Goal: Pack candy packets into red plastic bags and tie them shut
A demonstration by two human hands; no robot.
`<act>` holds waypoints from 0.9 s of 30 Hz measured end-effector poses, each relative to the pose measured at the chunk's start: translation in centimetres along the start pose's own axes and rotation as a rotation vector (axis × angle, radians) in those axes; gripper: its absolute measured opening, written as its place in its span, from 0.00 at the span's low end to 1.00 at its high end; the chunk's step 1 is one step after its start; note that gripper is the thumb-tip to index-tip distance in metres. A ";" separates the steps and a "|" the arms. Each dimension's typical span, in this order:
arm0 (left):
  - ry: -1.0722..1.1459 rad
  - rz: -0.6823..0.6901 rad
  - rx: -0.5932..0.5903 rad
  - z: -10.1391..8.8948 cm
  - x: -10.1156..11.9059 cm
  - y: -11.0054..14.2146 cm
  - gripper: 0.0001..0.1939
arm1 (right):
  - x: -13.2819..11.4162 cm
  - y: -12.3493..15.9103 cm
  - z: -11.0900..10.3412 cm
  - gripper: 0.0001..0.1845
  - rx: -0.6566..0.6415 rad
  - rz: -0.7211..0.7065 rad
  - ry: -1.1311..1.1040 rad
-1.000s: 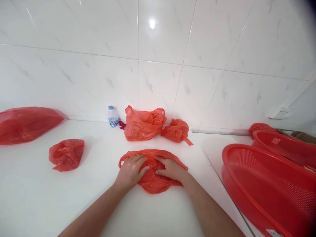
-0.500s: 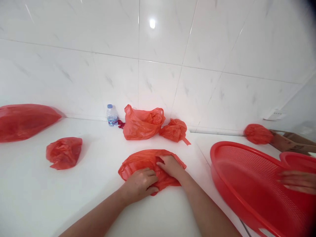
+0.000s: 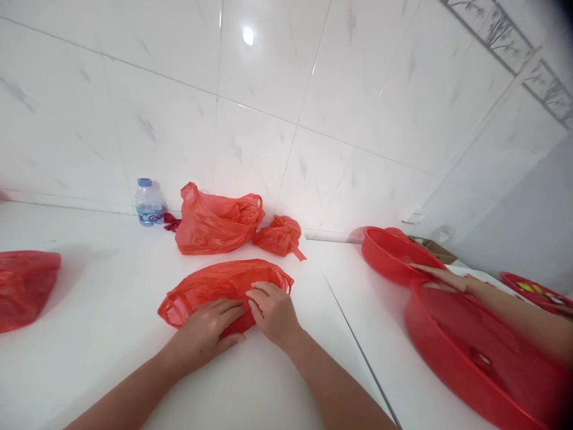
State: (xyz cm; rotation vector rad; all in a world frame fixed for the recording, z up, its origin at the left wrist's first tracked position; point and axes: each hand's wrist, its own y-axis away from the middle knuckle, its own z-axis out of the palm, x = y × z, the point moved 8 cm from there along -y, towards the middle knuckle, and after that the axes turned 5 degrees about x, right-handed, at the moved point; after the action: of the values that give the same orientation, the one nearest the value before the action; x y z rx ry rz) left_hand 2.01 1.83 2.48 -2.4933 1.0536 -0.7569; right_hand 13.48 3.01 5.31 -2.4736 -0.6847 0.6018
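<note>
A flattened red plastic bag (image 3: 210, 285) lies on the white counter (image 3: 98, 334) in front of me. My left hand (image 3: 205, 327) rests flat on the bag's near edge, fingers stretched out toward the right. My right hand (image 3: 271, 308) sits on the bag's right end with fingers bent, pinching the plastic. The two hands nearly touch.
Along the tiled wall stand a small water bottle (image 3: 148, 203), an open red bag (image 3: 215, 222) and a knotted red bag (image 3: 280, 235). Another red bag (image 3: 24, 286) lies far left. On the right, another person's hand (image 3: 443, 278) rests on red mesh baskets (image 3: 474, 352).
The view has swung right. My hands have drawn closer together over the bag, now a narrower shape. The other person's hand has shifted the red baskets.
</note>
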 end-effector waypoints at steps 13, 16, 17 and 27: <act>-0.014 0.001 -0.058 1.9 -0.2 0.6 0.16 | 8.7 10.8 -18.8 0.23 0.281 0.475 0.613; -0.014 -0.018 -0.056 2.2 -0.5 0.5 0.17 | 11.4 14.3 -22.0 0.27 0.184 0.655 0.818; -0.009 -0.019 -0.053 2.3 -0.4 0.5 0.17 | 12.3 15.4 -22.5 0.27 0.128 0.721 0.846; -0.029 -0.014 -0.091 2.7 -0.3 0.5 0.18 | 14.7 16.1 -22.1 0.24 -0.128 0.771 0.574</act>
State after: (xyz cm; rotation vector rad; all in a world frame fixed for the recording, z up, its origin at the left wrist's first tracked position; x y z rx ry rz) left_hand 3.16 1.95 -0.01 -2.5821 1.0846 -0.6899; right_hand 42.08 -8.33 9.29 -2.7918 0.4868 0.0629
